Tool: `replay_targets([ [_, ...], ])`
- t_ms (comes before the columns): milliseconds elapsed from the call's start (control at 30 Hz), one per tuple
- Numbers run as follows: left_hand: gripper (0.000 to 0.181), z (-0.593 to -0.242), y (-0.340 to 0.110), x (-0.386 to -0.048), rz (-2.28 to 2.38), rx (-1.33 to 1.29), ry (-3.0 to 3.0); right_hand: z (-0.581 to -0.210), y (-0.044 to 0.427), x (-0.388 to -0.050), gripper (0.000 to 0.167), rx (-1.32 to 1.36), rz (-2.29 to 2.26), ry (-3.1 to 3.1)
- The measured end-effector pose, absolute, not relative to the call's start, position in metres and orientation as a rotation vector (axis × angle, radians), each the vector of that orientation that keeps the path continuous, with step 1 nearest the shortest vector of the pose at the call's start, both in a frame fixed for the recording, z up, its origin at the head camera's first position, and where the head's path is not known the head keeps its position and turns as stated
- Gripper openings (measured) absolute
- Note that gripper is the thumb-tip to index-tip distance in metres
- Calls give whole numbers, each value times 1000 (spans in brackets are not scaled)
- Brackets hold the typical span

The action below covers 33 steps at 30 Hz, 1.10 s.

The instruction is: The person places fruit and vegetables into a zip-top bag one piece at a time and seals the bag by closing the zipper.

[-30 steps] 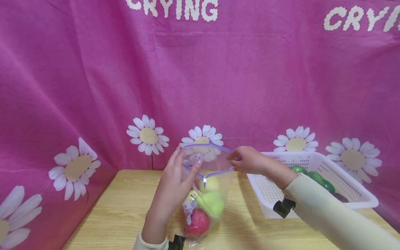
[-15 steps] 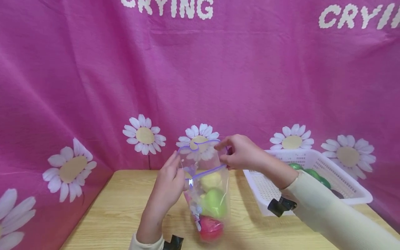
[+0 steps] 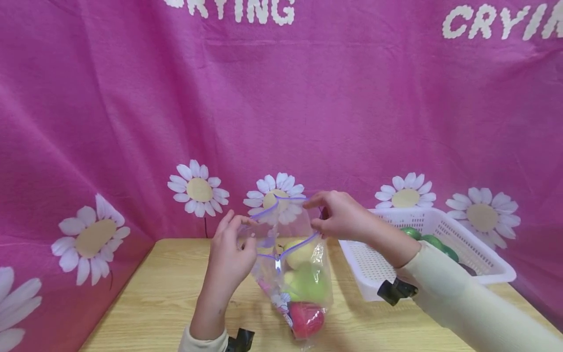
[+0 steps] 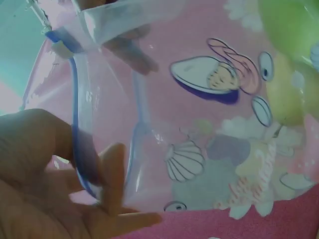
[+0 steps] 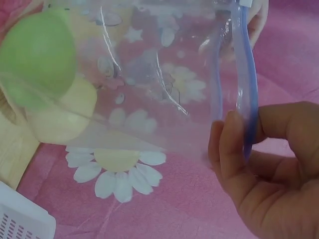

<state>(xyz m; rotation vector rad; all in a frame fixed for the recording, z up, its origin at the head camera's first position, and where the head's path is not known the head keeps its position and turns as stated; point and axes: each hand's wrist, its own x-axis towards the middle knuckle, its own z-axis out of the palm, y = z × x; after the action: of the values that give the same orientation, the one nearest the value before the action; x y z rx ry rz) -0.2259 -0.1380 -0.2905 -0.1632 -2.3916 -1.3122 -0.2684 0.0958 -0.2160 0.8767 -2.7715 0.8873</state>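
Observation:
A clear zip bag [image 3: 265, 275] with purple-blue rims and a white slider [image 3: 278, 264] hangs between my hands, its mouth spread apart. Inside lie a yellow fruit [image 3: 295, 253], a green pear-like fruit [image 3: 313, 283] and a red fruit [image 3: 306, 320] at the bottom. My left hand [image 3: 231, 249] holds the left side of the mouth; in the left wrist view its fingers [image 4: 113, 172] lie around the blue rim. At the opposite side my right hand [image 3: 342, 215] pinches the rim, its fingertips [image 5: 230, 130] on the film. Printed shells and cartoon figures cover part of the bag.
A white perforated basket [image 3: 361, 283] stands on the wooden table [image 3: 176, 293] at the right, holding several green items [image 3: 433, 241] and a dark one. Behind the table hangs a pink cloth [image 3: 330, 98] with daisies and white letters.
The bag's mouth first narrows, then widens again. My left hand has moved slightly left, and my right hand has shifted its hold on the rim. The red fruit has swung to the right.

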Motion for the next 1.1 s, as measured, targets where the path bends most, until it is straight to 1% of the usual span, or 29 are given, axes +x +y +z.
replay_targets([
  [67,30,-290,-137,-227,-1312,-163,-2445,-214,96,-267,41,924,846,-2779],
  [200,47,-292,-136,-232,-1318,-201,-2507,-208,99,-267,40,989,724,-2793],
  [300,59,-294,-134,-234,-1358,-245,-2471,-202,101,-268,40,991,661,-2809],
  [400,62,-296,-130,-236,-1421,-300,-2416,-195,104,-269,42,970,650,-2821],
  [533,62,-297,-126,-238,-1436,-358,-2312,-192,106,-270,44,900,674,-2782],
  [667,61,-297,-123,-237,-1446,-302,-2240,-199,106,-272,45,921,684,-2773],
  [833,74,-298,-117,-232,-1486,-218,-2327,-211,105,-278,46,998,712,-2809],
  [967,66,-298,-114,-227,-1522,-216,-2389,-212,112,-280,46,989,816,-2865],
  [1100,63,-296,-115,-227,-1555,-226,-2386,-207,126,-281,38,1037,914,-2879],
])
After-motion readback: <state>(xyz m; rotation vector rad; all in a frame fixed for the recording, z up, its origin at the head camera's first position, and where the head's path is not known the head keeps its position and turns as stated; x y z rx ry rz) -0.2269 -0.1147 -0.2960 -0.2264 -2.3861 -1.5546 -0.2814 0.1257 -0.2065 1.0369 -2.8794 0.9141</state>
